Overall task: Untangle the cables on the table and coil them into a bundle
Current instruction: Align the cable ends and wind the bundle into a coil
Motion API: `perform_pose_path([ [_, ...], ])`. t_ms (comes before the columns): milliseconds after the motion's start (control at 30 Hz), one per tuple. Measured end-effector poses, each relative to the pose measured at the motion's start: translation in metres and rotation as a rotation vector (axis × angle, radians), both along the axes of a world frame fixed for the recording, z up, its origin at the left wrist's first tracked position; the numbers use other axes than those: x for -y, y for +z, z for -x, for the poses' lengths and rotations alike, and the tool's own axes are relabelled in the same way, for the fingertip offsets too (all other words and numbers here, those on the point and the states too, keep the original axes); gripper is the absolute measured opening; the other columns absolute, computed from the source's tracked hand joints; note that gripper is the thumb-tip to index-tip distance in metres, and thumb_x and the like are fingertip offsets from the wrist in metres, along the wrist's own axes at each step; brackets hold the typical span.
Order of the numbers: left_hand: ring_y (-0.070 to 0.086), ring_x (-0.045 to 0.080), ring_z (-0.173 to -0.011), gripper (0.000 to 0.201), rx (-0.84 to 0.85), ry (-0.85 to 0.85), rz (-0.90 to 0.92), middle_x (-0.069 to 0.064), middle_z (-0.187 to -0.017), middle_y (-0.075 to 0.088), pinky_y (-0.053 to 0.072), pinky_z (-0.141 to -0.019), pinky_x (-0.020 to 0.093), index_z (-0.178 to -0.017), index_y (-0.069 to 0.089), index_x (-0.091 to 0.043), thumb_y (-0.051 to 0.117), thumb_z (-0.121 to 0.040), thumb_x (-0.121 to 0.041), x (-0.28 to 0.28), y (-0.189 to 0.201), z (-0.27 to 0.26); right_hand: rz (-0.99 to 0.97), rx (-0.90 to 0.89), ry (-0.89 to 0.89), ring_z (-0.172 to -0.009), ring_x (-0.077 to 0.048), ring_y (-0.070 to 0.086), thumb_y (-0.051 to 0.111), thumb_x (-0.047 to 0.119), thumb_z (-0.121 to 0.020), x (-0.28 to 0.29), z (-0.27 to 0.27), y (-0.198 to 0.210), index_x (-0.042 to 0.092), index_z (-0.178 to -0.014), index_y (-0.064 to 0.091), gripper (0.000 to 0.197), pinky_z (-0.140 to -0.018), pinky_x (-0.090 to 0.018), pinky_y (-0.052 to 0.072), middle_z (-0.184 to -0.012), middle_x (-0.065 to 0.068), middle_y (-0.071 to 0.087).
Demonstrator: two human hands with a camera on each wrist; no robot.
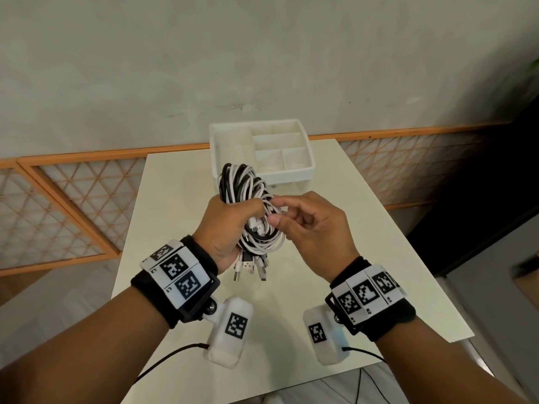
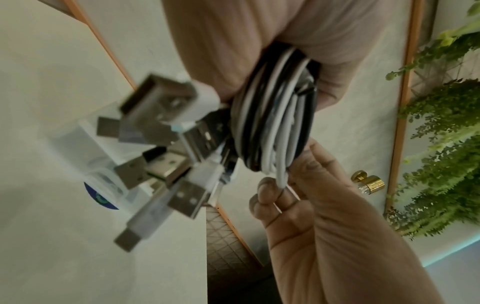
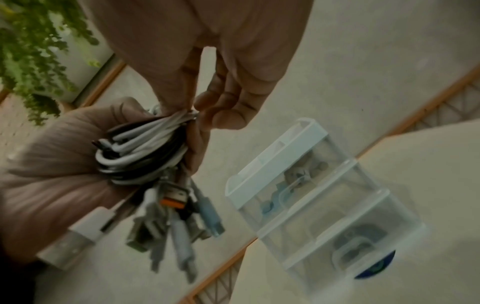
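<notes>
A coiled bundle of white and black cables point(image 1: 248, 193) is held above the table point(image 1: 335, 252). My left hand point(image 1: 230, 225) grips the middle of the bundle point(image 2: 272, 123), its fingers curled round the loops. Several USB plugs point(image 1: 250, 268) hang below that fist and show blurred close up in the left wrist view point(image 2: 161, 102). My right hand point(image 1: 303, 223) sits just right of the bundle and pinches white strands point(image 3: 179, 119) at the coil's side between thumb and fingers. The same pinch shows in the left wrist view point(image 2: 281, 181).
A white plastic organiser box point(image 1: 262, 150) with several compartments stands at the table's far edge, just behind the bundle; its clear drawers point(image 3: 324, 205) hold small items. An orange-framed lattice fence point(image 1: 73, 199) runs behind the table. Greenery point(image 2: 446, 127) hangs off to one side.
</notes>
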State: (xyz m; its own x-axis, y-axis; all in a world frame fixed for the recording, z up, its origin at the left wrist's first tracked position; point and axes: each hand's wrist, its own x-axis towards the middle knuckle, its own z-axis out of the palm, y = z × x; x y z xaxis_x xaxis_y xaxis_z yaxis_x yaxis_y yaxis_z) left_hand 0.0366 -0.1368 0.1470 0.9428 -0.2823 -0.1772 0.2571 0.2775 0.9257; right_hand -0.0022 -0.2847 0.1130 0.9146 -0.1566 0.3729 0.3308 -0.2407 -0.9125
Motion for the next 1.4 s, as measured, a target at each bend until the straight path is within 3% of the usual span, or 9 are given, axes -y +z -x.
perform_pose_path([
  [133,0.055,0.031,-0.075,0.029,-0.005,-0.022,-0.033,0.019,-0.082,0.052,0.049,-0.069,0.040,-0.091,0.062,0.009,0.059,-0.062,0.004,0.001,0.001,0.002,-0.062,-0.148,-0.008,-0.053,-0.022,0.045,0.082,0.024,-0.080,0.005,-0.003,0.000,0.028,-0.093,0.060,0.025,-0.052,-0.029,0.043,-0.068,0.004,0.055],
  [333,0.061,0.030,-0.071,0.018,-0.064,-0.055,-0.024,0.017,-0.077,0.060,0.053,-0.064,0.037,-0.089,0.067,0.006,0.056,-0.075,0.010,0.000,-0.005,0.001,-0.005,-0.175,0.185,-0.053,-0.009,0.040,0.089,0.018,-0.068,0.011,-0.002,0.010,0.024,-0.116,0.061,0.056,-0.052,-0.018,0.041,-0.102,0.007,0.053],
  [500,0.059,0.022,-0.056,0.008,-0.084,-0.168,-0.058,0.011,-0.060,0.057,0.051,-0.064,0.032,-0.069,0.062,-0.001,0.064,-0.074,0.004,0.000,-0.009,0.002,0.084,-0.120,0.117,-0.049,-0.013,0.037,0.087,0.017,-0.072,0.014,-0.009,0.013,0.020,-0.097,0.060,0.037,-0.047,-0.022,0.036,-0.092,0.009,0.056],
  [667,0.064,0.024,-0.059,0.006,-0.124,-0.199,0.016,0.014,-0.069,0.065,0.055,-0.059,0.031,-0.081,0.068,0.001,0.062,-0.081,0.003,-0.002,-0.011,0.001,0.158,-0.157,0.187,-0.052,-0.012,0.038,0.087,0.021,-0.073,0.012,-0.007,0.016,0.023,-0.114,0.055,0.051,-0.048,-0.023,0.037,-0.094,0.003,0.053],
  [767,0.067,0.034,-0.080,0.030,-0.131,-0.221,0.027,0.025,-0.096,0.068,0.057,-0.068,0.038,-0.108,0.068,0.007,0.063,-0.079,-0.001,-0.006,-0.013,0.000,0.223,-0.225,0.249,-0.057,-0.010,0.041,0.089,0.029,-0.069,0.014,-0.009,0.016,0.034,-0.131,0.047,0.076,-0.054,-0.022,0.042,-0.104,-0.002,0.049],
  [1033,0.070,0.031,-0.081,0.029,-0.117,-0.261,-0.006,0.027,-0.095,0.067,0.059,-0.076,0.040,-0.099,0.071,0.003,0.068,-0.070,0.000,-0.010,-0.021,0.000,0.273,-0.098,0.073,-0.048,-0.007,0.036,0.089,0.020,-0.068,0.009,-0.015,0.007,0.023,-0.108,0.053,0.054,-0.047,-0.022,0.036,-0.076,0.005,0.050],
  [1200,0.067,0.030,-0.082,0.033,-0.083,-0.364,-0.042,0.023,-0.092,0.063,0.057,-0.076,0.038,-0.095,0.069,-0.001,0.059,-0.067,0.013,-0.020,-0.021,-0.004,-0.007,-0.179,0.120,-0.055,-0.017,0.043,0.090,0.014,-0.067,0.004,-0.017,-0.010,0.012,-0.094,0.062,0.038,-0.054,-0.030,0.045,-0.070,-0.003,0.050],
  [1300,0.068,0.024,-0.083,0.038,-0.060,-0.413,-0.123,0.018,-0.089,0.065,0.056,-0.071,0.034,-0.096,0.069,-0.003,0.060,-0.063,0.013,-0.022,-0.021,-0.006,-0.082,-0.217,0.156,-0.050,-0.010,0.040,0.089,0.007,-0.064,0.006,-0.018,-0.010,0.008,-0.090,0.061,0.038,-0.046,-0.022,0.041,-0.061,0.005,0.048],
  [1400,0.070,0.032,-0.090,0.043,-0.014,-0.345,-0.170,0.023,-0.095,0.068,0.057,-0.080,0.040,-0.101,0.068,0.003,0.060,-0.060,0.012,-0.018,-0.022,-0.007,-0.201,-0.261,0.201,-0.053,-0.012,0.042,0.089,0.005,-0.065,0.007,-0.018,-0.008,0.008,-0.094,0.062,0.040,-0.047,-0.025,0.040,-0.066,0.001,0.049],
])
